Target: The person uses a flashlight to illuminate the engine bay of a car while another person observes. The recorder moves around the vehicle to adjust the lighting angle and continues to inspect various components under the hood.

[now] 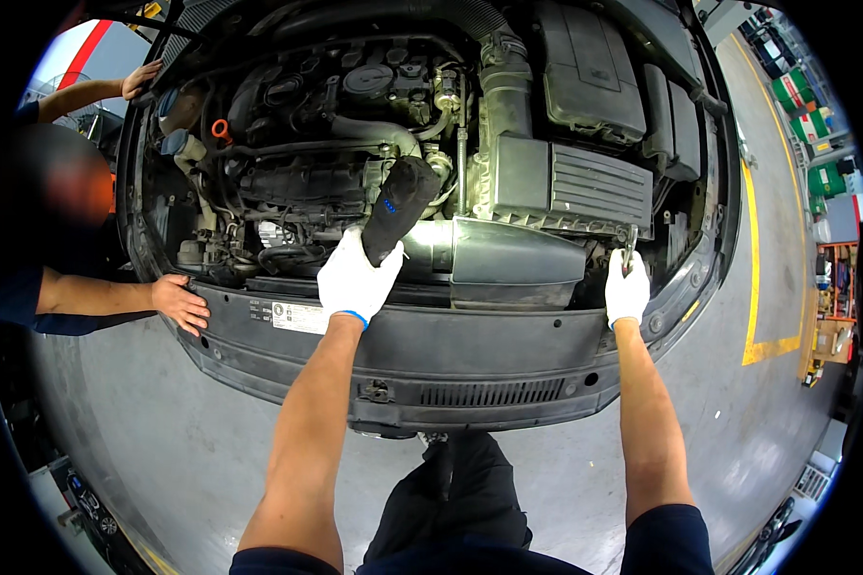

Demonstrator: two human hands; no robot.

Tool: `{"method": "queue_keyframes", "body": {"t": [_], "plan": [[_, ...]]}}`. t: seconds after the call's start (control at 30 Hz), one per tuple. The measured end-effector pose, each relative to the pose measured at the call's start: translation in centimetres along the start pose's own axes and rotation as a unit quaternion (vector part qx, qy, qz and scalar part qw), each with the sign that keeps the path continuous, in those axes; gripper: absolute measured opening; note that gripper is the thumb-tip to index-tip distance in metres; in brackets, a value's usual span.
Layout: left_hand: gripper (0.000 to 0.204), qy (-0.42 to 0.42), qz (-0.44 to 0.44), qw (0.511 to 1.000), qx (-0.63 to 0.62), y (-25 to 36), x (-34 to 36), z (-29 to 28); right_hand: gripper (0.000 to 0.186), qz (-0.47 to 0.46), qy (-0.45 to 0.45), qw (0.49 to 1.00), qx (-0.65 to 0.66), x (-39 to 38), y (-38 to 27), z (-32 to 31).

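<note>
My left hand (pixel 355 276), in a white glove, grips a dark handheld device (pixel 401 199) with small blue lights, held at an angle over the front of the engine (pixel 336 101). My right hand (pixel 628 287), also gloved in white, is closed round a slim silver metal tool (pixel 631 244) at the lower right corner of the black ribbed air box (pixel 594 187). A smooth intake duct (pixel 513 259) lies between my hands, and the front panel (pixel 470 350) runs below them.
A co-worker (pixel 14 240) stands at the left, one bare hand (pixel 177 302) on the front panel, the other (pixel 139 79) on the side edge farther back. A grey floor with yellow lines (pixel 772 350) surrounds the car. Shelves and green containers (pixel 804 125) line the right.
</note>
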State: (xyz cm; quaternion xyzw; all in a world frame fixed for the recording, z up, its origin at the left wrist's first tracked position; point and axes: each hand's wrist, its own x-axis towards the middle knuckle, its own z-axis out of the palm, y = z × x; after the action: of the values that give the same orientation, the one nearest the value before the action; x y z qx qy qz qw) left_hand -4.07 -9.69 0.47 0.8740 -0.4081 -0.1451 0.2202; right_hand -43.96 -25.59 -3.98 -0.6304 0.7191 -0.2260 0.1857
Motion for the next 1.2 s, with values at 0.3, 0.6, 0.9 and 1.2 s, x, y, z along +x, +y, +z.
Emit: {"method": "queue_keyframes", "body": {"t": [0.3, 0.6, 0.9, 1.2], "plan": [[0.059, -0.005, -0.004, 1.0, 0.006, 0.1, 0.0, -0.3, 0.039, 0.015, -0.006, 1.0, 0.006, -0.2, -0.2, 0.0], [0.062, -0.015, -0.013, 1.0, -0.003, 0.6, -0.1, -0.3, 0.054, 0.007, 0.023, 0.999, 0.026, 0.2, 1.4, 0.3], [0.057, -0.003, -0.019, 1.0, -0.014, 0.3, -0.2, -0.7, 0.056, 0.065, 0.0, 0.997, -0.044, 0.0, -0.8, -0.3], [0.062, -0.019, 0.001, 1.0, 0.015, -0.7, -0.1, -1.1, 0.064, 0.023, -0.027, 0.998, 0.055, 0.8, 2.4, 1.3]]}}
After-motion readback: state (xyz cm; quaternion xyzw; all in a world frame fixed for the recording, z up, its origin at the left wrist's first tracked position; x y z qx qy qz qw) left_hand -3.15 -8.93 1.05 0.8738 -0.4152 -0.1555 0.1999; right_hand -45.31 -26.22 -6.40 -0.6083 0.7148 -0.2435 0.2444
